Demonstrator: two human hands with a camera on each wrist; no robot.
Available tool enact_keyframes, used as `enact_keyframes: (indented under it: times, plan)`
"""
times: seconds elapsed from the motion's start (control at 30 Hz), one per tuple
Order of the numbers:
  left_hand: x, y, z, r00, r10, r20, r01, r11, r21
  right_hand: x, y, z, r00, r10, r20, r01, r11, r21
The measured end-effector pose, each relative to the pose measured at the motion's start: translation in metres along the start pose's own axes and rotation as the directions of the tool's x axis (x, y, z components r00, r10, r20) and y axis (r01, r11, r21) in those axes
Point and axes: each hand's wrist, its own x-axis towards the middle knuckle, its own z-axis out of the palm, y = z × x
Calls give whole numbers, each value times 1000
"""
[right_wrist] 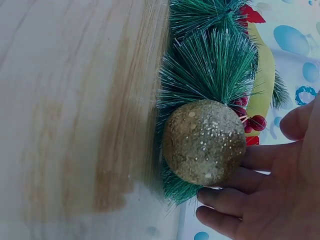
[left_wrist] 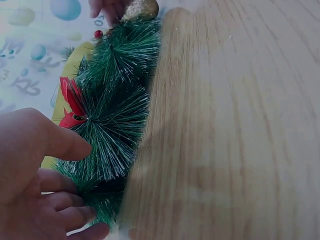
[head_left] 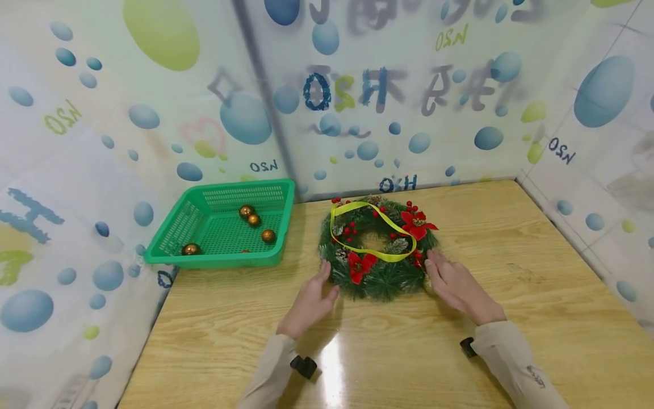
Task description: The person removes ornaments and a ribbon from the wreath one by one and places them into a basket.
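A green Christmas wreath [head_left: 385, 282] lies on the wooden table, trimmed with red poinsettias [head_left: 360, 267], red berries and pinecones. A loop of yellow ribbon [head_left: 390, 257] lies across its top. My left hand [head_left: 309, 300] is at the wreath's near left edge, thumb and fingers apart, fingers slightly bent beside the needles. On the opposite side, my right hand [head_left: 462, 287] has its extended fingers against the wreath's right edge. Seen from the right wrist, those fingers reach behind a glittery gold ball [right_wrist: 205, 142] at the wreath's side, with the thumb raised away from it.
Left of the wreath stands a green plastic basket [head_left: 214, 262] holding several bronze balls [head_left: 268, 236]. Behind the table [head_left: 536, 272] hangs a white sheet [head_left: 357, 165] printed with blue and green drops. Black straps circle both sleeves.
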Motion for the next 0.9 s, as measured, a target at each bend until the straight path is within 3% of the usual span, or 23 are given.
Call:
enact_keyframes:
  times: [0.63,0.9]
  plan:
    - [15,-8,-10,999,-44,6,44,999,13,-13,-8,10,997,-37,-61,34,998,-46]
    - [22,-11,-12,999,-31,-32,32,999,20,-19,-11,12,994,-64,-88,60,997,-48]
